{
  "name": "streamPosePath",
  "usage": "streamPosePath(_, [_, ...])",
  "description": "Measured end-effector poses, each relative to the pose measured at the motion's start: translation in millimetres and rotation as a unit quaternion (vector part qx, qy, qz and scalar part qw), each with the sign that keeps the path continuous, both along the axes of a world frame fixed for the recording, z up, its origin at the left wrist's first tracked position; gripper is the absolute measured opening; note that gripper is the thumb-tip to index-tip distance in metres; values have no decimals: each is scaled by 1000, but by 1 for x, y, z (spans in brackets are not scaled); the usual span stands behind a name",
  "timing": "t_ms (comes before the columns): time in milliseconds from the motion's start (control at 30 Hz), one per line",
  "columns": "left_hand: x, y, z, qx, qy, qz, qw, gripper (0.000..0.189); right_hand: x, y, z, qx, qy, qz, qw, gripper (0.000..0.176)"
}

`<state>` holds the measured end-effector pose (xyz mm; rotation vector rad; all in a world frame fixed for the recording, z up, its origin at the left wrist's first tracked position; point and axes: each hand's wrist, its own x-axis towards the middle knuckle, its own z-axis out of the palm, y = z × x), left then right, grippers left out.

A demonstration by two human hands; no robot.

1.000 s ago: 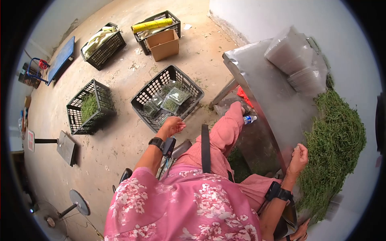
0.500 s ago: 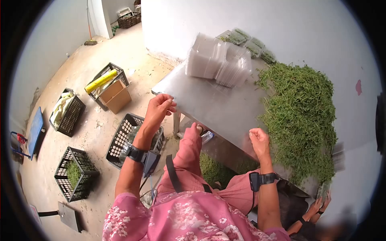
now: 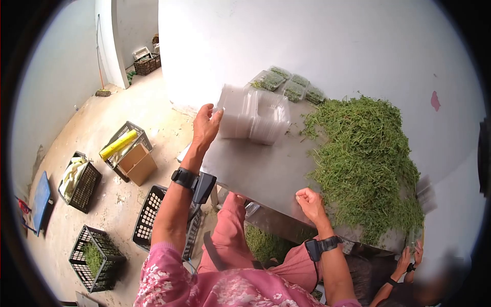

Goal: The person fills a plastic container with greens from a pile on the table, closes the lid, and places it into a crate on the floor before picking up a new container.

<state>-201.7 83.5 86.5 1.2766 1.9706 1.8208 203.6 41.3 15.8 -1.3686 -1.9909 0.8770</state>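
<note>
My left hand [image 3: 206, 127] is raised at the left edge of a stack of clear plastic clamshell containers [image 3: 271, 116]. Its thumb and fingers are slightly apart, right beside the stack, with nothing between them. Low over the metal table [image 3: 255, 163], my right hand [image 3: 311, 203] has its fingers curled in, and nothing shows in them. To its right lies a large heap of green leafy stems [image 3: 363, 163]. Several filled containers [image 3: 294, 91] of greens rest behind the stack.
Black crates stand on the floor at left, one with greens [image 3: 93, 258], one with a yellow roll [image 3: 118, 144] and a cardboard box [image 3: 137, 165]. More greens [image 3: 266, 244] show under the table. Another person's hands [image 3: 409, 258] work at the table's lower right corner.
My left hand has moved forward and up to the container stack, and its fingers have loosened. My right hand stays low by the heap. The view has tilted up a little.
</note>
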Motion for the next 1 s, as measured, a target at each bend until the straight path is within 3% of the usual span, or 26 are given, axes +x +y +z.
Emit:
streamPosePath(67, [2, -1, 16, -47, -42, 18, 998, 45, 0, -1, 1, 4, -1, 0, 1000, 15])
streamPosePath(200, [-7, 8, 25, -124, 29, 57, 990, 36, -1, 2, -1, 7, -2, -5, 1000, 15])
streamPosePath(300, [-22, 19, 24, -120, 50, 55, 990, 32, -3, -4, 1, 5, 7, -18, 1000, 15])
streamPosePath(467, [-44, 33, 32, -159, 23, -37, 986, 19, -1, -6, -2, 24, 64, -27, 997, 15])
streamPosePath(600, [-35, 29, 43, -153, -6, -44, 987, 32, 0, -6, -2, 30, 75, -27, 996, 14])
streamPosePath(833, [-35, 28, 66, -235, -83, -93, 964, 26, -1, -5, -6, 62, 116, -23, 991, 13])
streamPosePath(1000, [-35, 29, 70, -228, -99, -126, 960, 22, -2, -9, 0, 96, 113, -28, 989, 10])
